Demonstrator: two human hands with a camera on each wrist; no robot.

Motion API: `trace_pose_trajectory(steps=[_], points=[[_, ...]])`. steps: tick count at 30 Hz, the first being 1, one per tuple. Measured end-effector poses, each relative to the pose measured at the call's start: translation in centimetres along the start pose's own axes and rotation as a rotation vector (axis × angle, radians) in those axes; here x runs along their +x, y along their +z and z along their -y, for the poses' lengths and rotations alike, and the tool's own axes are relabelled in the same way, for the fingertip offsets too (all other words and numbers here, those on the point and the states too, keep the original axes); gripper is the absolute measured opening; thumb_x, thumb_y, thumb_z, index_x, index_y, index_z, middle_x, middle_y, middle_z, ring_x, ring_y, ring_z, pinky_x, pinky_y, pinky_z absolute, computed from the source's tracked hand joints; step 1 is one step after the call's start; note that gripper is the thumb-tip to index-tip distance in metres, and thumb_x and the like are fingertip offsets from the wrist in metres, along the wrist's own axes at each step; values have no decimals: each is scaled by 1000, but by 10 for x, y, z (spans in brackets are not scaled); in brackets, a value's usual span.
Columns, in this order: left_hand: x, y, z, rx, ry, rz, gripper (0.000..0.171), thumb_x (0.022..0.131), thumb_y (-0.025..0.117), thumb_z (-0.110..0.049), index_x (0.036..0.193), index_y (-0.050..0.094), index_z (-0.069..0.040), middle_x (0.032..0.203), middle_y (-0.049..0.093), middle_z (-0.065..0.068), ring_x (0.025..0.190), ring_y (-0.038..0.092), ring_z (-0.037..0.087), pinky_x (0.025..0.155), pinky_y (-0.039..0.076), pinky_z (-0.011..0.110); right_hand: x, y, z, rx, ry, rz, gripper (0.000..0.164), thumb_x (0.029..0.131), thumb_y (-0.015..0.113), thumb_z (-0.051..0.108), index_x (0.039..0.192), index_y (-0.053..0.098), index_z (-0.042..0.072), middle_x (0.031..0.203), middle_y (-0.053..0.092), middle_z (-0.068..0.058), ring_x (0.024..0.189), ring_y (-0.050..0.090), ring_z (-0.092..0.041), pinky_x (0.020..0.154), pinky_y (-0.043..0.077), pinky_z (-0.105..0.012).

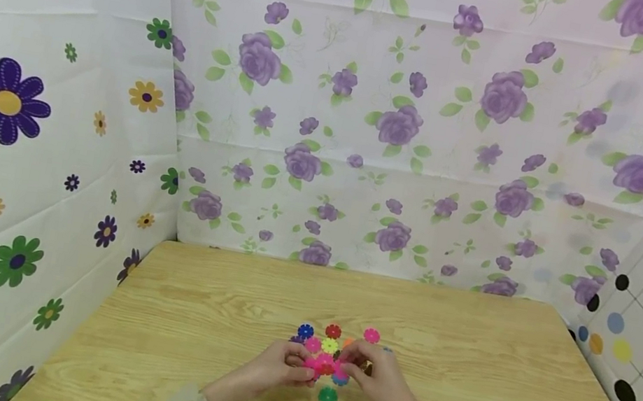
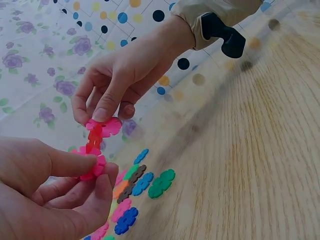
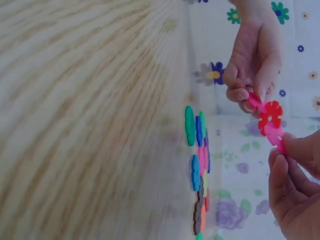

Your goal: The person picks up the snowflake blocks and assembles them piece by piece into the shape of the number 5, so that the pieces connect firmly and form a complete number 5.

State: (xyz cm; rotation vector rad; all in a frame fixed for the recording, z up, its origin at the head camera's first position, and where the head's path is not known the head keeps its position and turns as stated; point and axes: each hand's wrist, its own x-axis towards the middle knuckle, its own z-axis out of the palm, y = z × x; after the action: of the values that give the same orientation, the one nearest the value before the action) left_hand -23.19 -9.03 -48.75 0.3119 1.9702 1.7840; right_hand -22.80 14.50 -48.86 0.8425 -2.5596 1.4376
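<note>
Three notched plastic snowflake discs form a short chain between the two hands, held above the table. The left hand (image 1: 271,366) pinches the pink disc (image 2: 98,169) at one end between thumb and fingers. At the other end, the right hand (image 1: 383,381) grips a second pink disc (image 2: 111,128) by its edge. A red disc (image 3: 270,118) sits in the middle, standing at an angle to the pink ones and touching both. In the head view the fingers partly cover the chain, and loose discs lie behind it.
Several loose discs lie flat on the wooden table (image 1: 203,294) below and beyond the hands, among them a green disc (image 1: 328,397), a dark red disc (image 1: 334,331) and a blue disc (image 2: 126,220). Patterned cloths (image 1: 269,206) hang around the table's back and sides.
</note>
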Motion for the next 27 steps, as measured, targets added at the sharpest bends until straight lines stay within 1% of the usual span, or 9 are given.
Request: trace_pose_trajectory(steps=[4, 9, 12, 14, 18, 20, 21, 24, 27], points=[[-2, 3, -4, 20, 63, -33, 13, 89, 67, -3, 95, 60, 7, 85, 72, 19, 80, 72, 21, 80, 59, 39, 1, -1, 5, 71, 39, -31, 7, 90, 68, 15, 95, 69, 11, 84, 70, 0, 65, 60, -3, 53, 52, -22], [-7, 7, -10, 17, 153, -52, 10, 88, 67, 1, 89, 58, 7, 85, 71, 26, 78, 72, 29, 82, 58, 48, 3, -4, 13, 122, 47, -59, 4, 90, 66, 7, 89, 69, 9, 81, 68, -7, 60, 56, -3, 51, 48, -20], [-8, 8, -12, 20, 177, -48, 10, 88, 66, 1, 87, 58, 5, 87, 70, 28, 79, 72, 34, 83, 57, 51, 4, -5, 17, 132, 44, -49, 5, 91, 64, 3, 87, 67, 5, 81, 65, -12, 60, 54, -3, 50, 47, -20], [-8, 8, -13, 24, 185, -34, 10, 88, 66, 1, 87, 57, 5, 88, 69, 30, 80, 71, 37, 83, 57, 51, 4, -6, 18, 138, 58, -41, 5, 92, 63, 4, 87, 66, 5, 81, 65, -12, 60, 54, -3, 51, 47, -20], [-6, 6, -15, 60, 193, -5, 12, 90, 66, -2, 92, 57, 5, 90, 70, 27, 85, 70, 41, 81, 59, 45, 4, -9, 18, 166, 68, -33, 6, 93, 64, 13, 92, 66, 8, 86, 67, -9, 65, 59, -6, 54, 50, -20], [-5, 5, -15, 57, 191, 3, 16, 91, 66, -5, 102, 59, 3, 92, 70, 27, 89, 68, 44, 81, 58, 46, 5, -10, 17, 173, 86, -32, 8, 93, 65, 19, 94, 67, 11, 88, 67, -7, 69, 62, -11, 56, 52, -22], [-4, 4, -14, 63, 191, 2, 20, 91, 66, -7, 108, 60, 2, 92, 70, 25, 89, 68, 42, 81, 58, 45, 5, -11, 16, 176, 88, -31, 10, 93, 65, 21, 96, 67, 11, 88, 67, -7, 70, 63, -12, 56, 53, -23], [-5, 3, -13, 57, 186, 11, 30, 92, 65, -10, 119, 61, 0, 97, 70, 26, 92, 68, 43, 83, 57, 46, 5, -11, 15, 181, 104, -25, 12, 93, 66, 23, 98, 67, 12, 88, 67, -7, 71, 63, -12, 57, 54, -24], [-6, 2, -13, 82, 200, 11, 29, 92, 66, -10, 119, 64, 1, 100, 70, 24, 90, 69, 38, 82, 58, 42, 4, -11, 17, 190, 109, -21, 12, 93, 66, 19, 99, 67, 9, 90, 68, -9, 71, 63, -8, 57, 53, -23]])
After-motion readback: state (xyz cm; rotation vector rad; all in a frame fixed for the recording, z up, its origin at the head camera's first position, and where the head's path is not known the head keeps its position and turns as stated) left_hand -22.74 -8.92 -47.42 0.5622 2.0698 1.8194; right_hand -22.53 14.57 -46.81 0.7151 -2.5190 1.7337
